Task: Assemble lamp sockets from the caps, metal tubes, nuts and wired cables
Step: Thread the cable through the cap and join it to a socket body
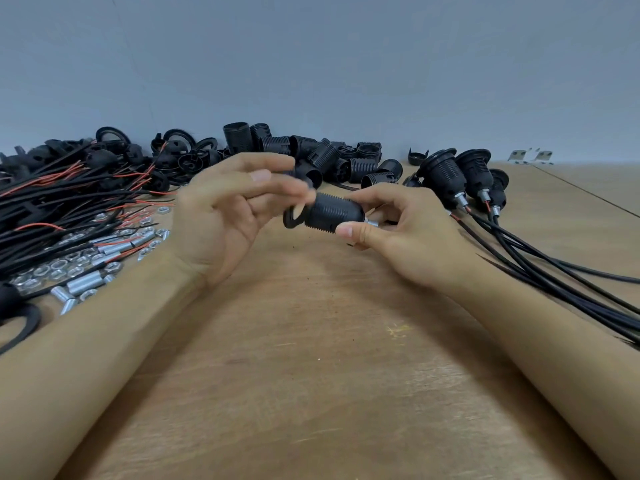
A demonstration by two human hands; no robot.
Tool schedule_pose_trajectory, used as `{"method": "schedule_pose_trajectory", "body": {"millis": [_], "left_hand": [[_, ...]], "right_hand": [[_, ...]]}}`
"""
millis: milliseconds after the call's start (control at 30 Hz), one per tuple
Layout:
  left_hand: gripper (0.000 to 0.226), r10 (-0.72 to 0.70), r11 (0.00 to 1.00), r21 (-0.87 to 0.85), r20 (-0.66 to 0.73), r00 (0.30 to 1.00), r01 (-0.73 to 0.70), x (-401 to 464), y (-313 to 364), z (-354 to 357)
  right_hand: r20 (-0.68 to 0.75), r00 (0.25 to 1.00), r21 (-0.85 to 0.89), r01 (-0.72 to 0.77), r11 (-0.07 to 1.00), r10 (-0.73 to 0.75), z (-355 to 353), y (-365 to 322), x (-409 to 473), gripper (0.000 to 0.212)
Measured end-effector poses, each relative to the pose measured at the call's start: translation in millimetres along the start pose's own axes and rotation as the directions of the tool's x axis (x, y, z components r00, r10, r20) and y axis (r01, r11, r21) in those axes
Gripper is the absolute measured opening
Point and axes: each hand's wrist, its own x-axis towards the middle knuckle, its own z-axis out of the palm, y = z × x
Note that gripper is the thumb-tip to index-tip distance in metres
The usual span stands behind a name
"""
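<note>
My right hand (398, 233) grips the socket (334, 213) over mid-bench; my left hand (235, 202) pinches the ring (292, 216) at its left end. If I start it crooked, the thread may cross; finished sockets (460, 178) lie far right.

Above a wooden table (311, 375) the right hand (405, 233) pinches a black threaded socket (334, 213) at its metal tube end, held sideways. The left hand (225, 209) touches a black ring (294, 216) at the socket's open end — its fingers are blurred. Left lie wired cables (52, 202), nuts (65, 265) and metal tubes (83, 284); behind, loose black socket bodies (346, 157); right — finished sockets (460, 174) with cables.
</note>
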Motion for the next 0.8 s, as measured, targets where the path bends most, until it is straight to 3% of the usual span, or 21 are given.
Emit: {"method": "schedule_pose_trajectory", "body": {"millis": [67, 200, 233, 300, 367, 500, 567, 600, 700, 800], "left_hand": [[0.025, 0.008, 1.0, -0.006, -0.069, 0.998, -0.008, -0.2, 2.5, -0.4], [0.02, 0.032, 0.974, 0.225, -0.217, 0.976, 0.018, 3.4, -7.3, 3.9], [0.019, 0.051, 0.936, 0.352, -0.212, 0.976, 0.028, 2.5, -10.0, 4.3], [0.019, 0.093, 0.757, 0.653, -0.087, 0.992, -0.013, -2.0, -17.1, 5.7], [0.016, 0.105, 0.581, 0.809, 0.032, 0.994, -0.088, -8.7, -24.3, 9.8], [0.028, 0.141, 0.394, 0.907, 0.097, 0.985, -0.146, -13.8, -30.4, 14.9], [0.025, 0.214, 0.373, 0.905, 0.133, 0.968, -0.206, -14.5, -23.3, 14.5], [0.029, 0.185, 0.385, 0.884, 0.207, 0.961, -0.264, -15.4, -19.5, 14.2], [0.045, -0.093, 0.364, 0.84, 0.461, 0.882, -0.401, -21.5, -17.2, 19.0], [0.044, -0.139, 0.412, 0.846, 0.426, 0.894, -0.339, -19.9, -17.6, 18.6]], "right_hand": [[-0.009, 1.0, 0.04, -0.028, 0.999, 0.029, -0.5, -0.2, 0.6, 0.025], [0.004, 1.0, 0.023, -0.031, 0.999, 0.031, -1.3, -0.5, -0.1, 0.025], [0.01, 0.999, 0.005, -0.031, 0.999, 0.031, -0.3, -0.1, -0.6, 0.025], [0.013, 0.999, -0.019, -0.045, 0.999, 0.045, 2.8, 1.7, -1.1, 0.024], [0.015, 0.998, -0.032, -0.068, 0.997, 0.068, 5.3, 3.6, -1.3, 0.023], [-0.032, 0.996, -0.068, -0.089, 0.994, 0.087, 1.4, 5.9, 1.5, 0.021], [-0.076, 0.991, -0.068, -0.113, 0.991, 0.107, -0.8, 7.8, 3.8, 0.021], [-0.095, 0.989, -0.065, -0.121, 0.991, 0.115, -1.4, 8.5, 4.7, 0.021], [-0.115, 0.986, -0.057, -0.125, 0.99, 0.118, -0.8, 9.7, 4.8, 0.019], [-0.113, 0.986, -0.054, -0.127, 0.99, 0.12, -0.8, 9.9, 4.0, 0.019]]}}
